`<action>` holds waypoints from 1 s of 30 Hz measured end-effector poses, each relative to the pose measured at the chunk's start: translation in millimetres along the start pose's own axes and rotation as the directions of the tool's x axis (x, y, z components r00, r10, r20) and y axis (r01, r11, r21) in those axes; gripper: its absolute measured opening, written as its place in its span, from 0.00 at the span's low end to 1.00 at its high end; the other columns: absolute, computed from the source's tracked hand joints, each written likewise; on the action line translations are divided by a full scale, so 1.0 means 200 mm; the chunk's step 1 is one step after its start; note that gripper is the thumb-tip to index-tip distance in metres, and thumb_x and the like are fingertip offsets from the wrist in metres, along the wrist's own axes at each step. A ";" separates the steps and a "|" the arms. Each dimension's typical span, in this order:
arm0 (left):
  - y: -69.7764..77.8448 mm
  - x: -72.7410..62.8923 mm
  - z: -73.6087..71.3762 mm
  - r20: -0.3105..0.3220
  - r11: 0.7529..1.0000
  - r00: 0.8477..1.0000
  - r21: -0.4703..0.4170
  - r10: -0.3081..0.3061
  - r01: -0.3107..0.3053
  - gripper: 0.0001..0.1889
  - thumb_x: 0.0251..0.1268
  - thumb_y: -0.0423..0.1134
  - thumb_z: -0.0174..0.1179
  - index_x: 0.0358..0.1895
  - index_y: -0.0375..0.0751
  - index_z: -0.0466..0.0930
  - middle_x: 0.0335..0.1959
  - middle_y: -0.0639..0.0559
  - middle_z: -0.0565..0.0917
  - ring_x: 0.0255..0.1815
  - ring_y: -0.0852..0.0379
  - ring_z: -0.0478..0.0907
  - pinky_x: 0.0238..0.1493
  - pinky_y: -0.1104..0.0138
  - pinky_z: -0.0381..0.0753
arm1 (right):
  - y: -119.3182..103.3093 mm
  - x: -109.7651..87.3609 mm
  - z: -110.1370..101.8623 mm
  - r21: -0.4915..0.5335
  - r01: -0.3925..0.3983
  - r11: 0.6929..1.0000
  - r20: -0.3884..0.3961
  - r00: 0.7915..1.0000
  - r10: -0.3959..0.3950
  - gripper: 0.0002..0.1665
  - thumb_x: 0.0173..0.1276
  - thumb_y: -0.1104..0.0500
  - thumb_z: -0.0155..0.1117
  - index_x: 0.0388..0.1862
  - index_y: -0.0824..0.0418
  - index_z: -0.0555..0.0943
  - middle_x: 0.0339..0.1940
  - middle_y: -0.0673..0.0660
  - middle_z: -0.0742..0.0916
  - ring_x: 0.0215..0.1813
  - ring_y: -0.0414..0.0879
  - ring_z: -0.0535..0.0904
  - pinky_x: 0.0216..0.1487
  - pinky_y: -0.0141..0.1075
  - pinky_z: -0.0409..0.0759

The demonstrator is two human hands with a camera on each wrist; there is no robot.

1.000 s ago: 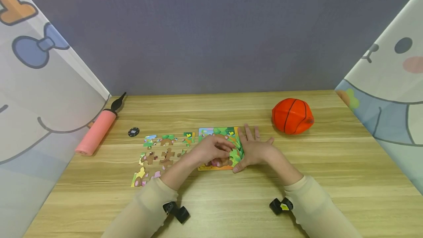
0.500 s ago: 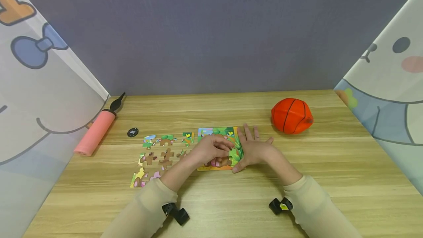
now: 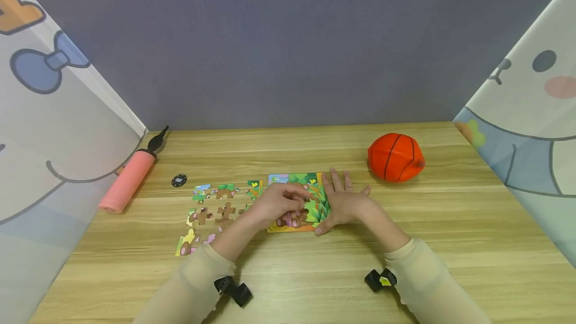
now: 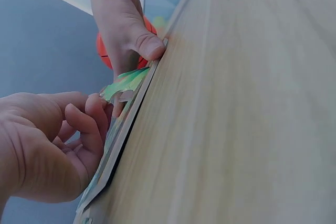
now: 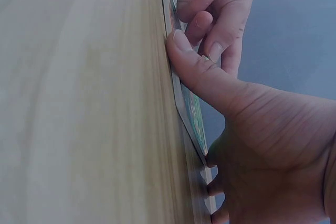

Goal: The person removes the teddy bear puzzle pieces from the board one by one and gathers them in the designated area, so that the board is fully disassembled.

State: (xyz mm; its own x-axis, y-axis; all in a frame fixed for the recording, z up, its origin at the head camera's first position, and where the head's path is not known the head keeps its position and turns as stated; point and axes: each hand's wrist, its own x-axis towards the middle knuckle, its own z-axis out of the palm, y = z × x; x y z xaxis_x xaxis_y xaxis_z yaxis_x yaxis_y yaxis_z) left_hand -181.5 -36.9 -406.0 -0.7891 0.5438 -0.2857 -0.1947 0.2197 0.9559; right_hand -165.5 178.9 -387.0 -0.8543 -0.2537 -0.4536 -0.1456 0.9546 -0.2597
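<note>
A bear-picture jigsaw puzzle (image 3: 299,229) lies in its flat tray near the middle of the table. My left hand (image 3: 278,203) is over it, thumb and fingertips pinching the edge of a green puzzle piece (image 4: 128,83). In the left wrist view this piece slants up from the tray, its far end close to the tray's surface. My right hand (image 3: 345,205) spreads its fingers along the tray's right side, thumb (image 5: 185,59) at the front edge. The left hand covers part of the bear picture.
Left of the tray lie several separate jigsaw pieces (image 3: 226,210) in loose rows. Beyond them are a black round chip marked 100 (image 3: 179,180) and a pink hand pump (image 3: 128,181). A dented orange-red ball (image 3: 396,157) sits at the back right. A grey wall (image 3: 297,44) stands behind.
My left hand has shifted slightly left, bringing the green puzzle piece with it and uncovering more of the tray's right part. The right hand stays in place at the tray's side.
</note>
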 end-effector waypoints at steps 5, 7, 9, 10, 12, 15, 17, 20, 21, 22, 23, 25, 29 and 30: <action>-0.01 -0.01 -0.02 -0.002 0.999 1.000 -0.050 -0.012 0.012 0.13 0.73 0.27 0.58 0.55 0.37 0.85 0.21 0.44 0.80 0.12 0.59 0.75 0.13 0.70 0.66 | 0.00 0.01 0.01 0.003 0.000 1.000 0.000 1.000 0.000 0.90 0.38 0.23 0.79 0.84 0.61 0.36 0.82 0.66 0.35 0.79 0.72 0.27 0.54 0.86 0.37; -0.02 -0.02 -0.03 -0.010 0.998 1.000 -0.059 -0.003 0.002 0.13 0.73 0.27 0.57 0.55 0.35 0.84 0.19 0.45 0.78 0.12 0.58 0.74 0.14 0.70 0.67 | 0.00 0.01 0.01 0.004 0.001 1.000 0.001 1.000 -0.001 0.90 0.38 0.23 0.78 0.84 0.61 0.36 0.82 0.66 0.35 0.79 0.71 0.28 0.54 0.86 0.37; -0.02 -0.03 -0.04 -0.016 0.998 1.000 -0.059 0.009 -0.010 0.14 0.72 0.27 0.57 0.56 0.34 0.84 0.19 0.46 0.78 0.14 0.58 0.73 0.15 0.69 0.69 | 0.00 0.01 0.01 0.003 0.000 1.000 0.001 1.000 0.000 0.90 0.38 0.23 0.78 0.84 0.61 0.36 0.82 0.66 0.35 0.79 0.71 0.28 0.54 0.86 0.37; -0.02 -0.04 -0.04 -0.019 0.998 1.000 -0.060 0.015 -0.016 0.14 0.72 0.26 0.57 0.56 0.34 0.84 0.20 0.45 0.78 0.15 0.58 0.72 0.16 0.69 0.70 | 0.00 0.01 0.01 0.002 -0.001 1.000 0.000 1.000 0.001 0.90 0.38 0.23 0.78 0.84 0.61 0.36 0.82 0.66 0.35 0.79 0.71 0.28 0.54 0.86 0.37; -0.03 -0.05 -0.05 -0.022 0.998 1.000 -0.055 0.021 -0.022 0.15 0.71 0.26 0.57 0.57 0.35 0.84 0.22 0.44 0.78 0.16 0.57 0.72 0.18 0.68 0.72 | 0.00 0.01 0.01 0.001 0.000 1.000 -0.002 1.000 0.000 0.90 0.38 0.23 0.78 0.84 0.61 0.36 0.82 0.66 0.35 0.79 0.72 0.28 0.54 0.87 0.37; -0.03 -0.07 -0.08 -0.038 0.999 0.999 -0.036 0.018 -0.019 0.15 0.72 0.27 0.57 0.57 0.37 0.84 0.27 0.43 0.79 0.19 0.57 0.73 0.20 0.69 0.73 | 0.01 0.01 0.01 -0.001 0.000 1.000 -0.004 1.000 0.000 0.90 0.37 0.23 0.78 0.84 0.61 0.36 0.82 0.66 0.35 0.79 0.72 0.28 0.54 0.87 0.37; -0.04 -0.08 -0.09 -0.057 1.000 0.998 -0.013 0.012 -0.013 0.15 0.72 0.28 0.58 0.57 0.38 0.84 0.33 0.43 0.82 0.21 0.57 0.75 0.21 0.70 0.72 | 0.01 0.01 0.01 -0.002 0.000 1.000 -0.005 1.000 0.000 0.90 0.37 0.23 0.78 0.84 0.62 0.36 0.82 0.66 0.35 0.79 0.72 0.28 0.54 0.87 0.37; -0.05 -0.11 -0.12 -0.079 1.000 0.997 0.002 0.000 0.001 0.14 0.71 0.29 0.60 0.57 0.38 0.85 0.41 0.43 0.84 0.22 0.56 0.77 0.20 0.72 0.69 | 0.01 0.01 0.01 -0.004 -0.002 1.000 -0.006 1.000 0.002 0.90 0.37 0.23 0.78 0.84 0.61 0.36 0.82 0.66 0.35 0.79 0.71 0.28 0.54 0.86 0.37; -0.05 -0.12 -0.12 -0.083 1.000 0.997 0.003 -0.004 0.004 0.14 0.71 0.29 0.60 0.57 0.38 0.84 0.43 0.43 0.84 0.22 0.57 0.77 0.20 0.72 0.68 | 0.01 0.01 0.01 -0.004 -0.003 1.000 -0.006 1.000 0.003 0.90 0.37 0.23 0.78 0.84 0.61 0.36 0.82 0.66 0.35 0.79 0.71 0.28 0.54 0.86 0.36; -0.05 -0.13 -0.13 -0.088 1.000 0.996 0.002 -0.008 0.009 0.14 0.71 0.29 0.60 0.57 0.39 0.85 0.43 0.43 0.84 0.22 0.57 0.77 0.20 0.73 0.68 | 0.01 0.01 0.01 -0.003 -0.003 1.000 -0.006 1.000 0.003 0.90 0.37 0.23 0.78 0.84 0.61 0.36 0.82 0.66 0.35 0.79 0.71 0.28 0.54 0.86 0.36; -0.06 -0.13 -0.13 -0.092 1.000 0.996 -0.002 -0.012 0.012 0.15 0.71 0.29 0.60 0.57 0.39 0.85 0.43 0.43 0.84 0.22 0.57 0.77 0.19 0.73 0.67 | 0.01 0.01 0.01 -0.004 -0.003 1.000 -0.006 1.000 0.003 0.90 0.37 0.23 0.78 0.84 0.61 0.36 0.82 0.66 0.35 0.79 0.71 0.28 0.54 0.86 0.36; -0.06 -0.15 -0.14 -0.103 1.000 0.995 -0.004 -0.019 0.018 0.15 0.71 0.29 0.60 0.57 0.39 0.85 0.41 0.43 0.83 0.21 0.57 0.76 0.19 0.73 0.68 | 0.01 0.01 0.01 -0.003 -0.002 1.000 -0.005 1.000 0.002 0.90 0.37 0.23 0.78 0.84 0.61 0.36 0.82 0.66 0.35 0.79 0.71 0.28 0.54 0.86 0.36; -0.07 -0.18 -0.16 -0.116 1.000 0.993 -0.009 -0.028 0.027 0.14 0.70 0.29 0.61 0.56 0.40 0.85 0.39 0.43 0.83 0.21 0.58 0.74 0.19 0.73 0.68 | 0.01 0.01 0.01 -0.002 -0.001 1.000 -0.001 1.000 0.001 0.90 0.38 0.23 0.78 0.84 0.61 0.36 0.82 0.65 0.35 0.79 0.71 0.27 0.55 0.86 0.36; -0.07 -0.19 -0.16 -0.118 1.000 0.993 -0.009 -0.027 0.026 0.14 0.70 0.29 0.61 0.56 0.40 0.86 0.40 0.42 0.83 0.21 0.58 0.75 0.19 0.73 0.68 | 0.01 0.01 0.00 -0.001 -0.001 1.000 0.001 1.000 0.001 0.90 0.38 0.23 0.79 0.84 0.61 0.35 0.82 0.65 0.35 0.79 0.71 0.27 0.55 0.86 0.35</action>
State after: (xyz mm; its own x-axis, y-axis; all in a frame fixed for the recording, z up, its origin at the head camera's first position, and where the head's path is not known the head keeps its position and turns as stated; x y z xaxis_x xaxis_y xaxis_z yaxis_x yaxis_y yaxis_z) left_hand -168.0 -87.3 -405.5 -0.8466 0.4386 -0.3015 -0.2207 0.2262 0.9488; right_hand -167.1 179.5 -389.1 -0.8542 -0.2525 -0.4545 -0.1450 0.9552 -0.2580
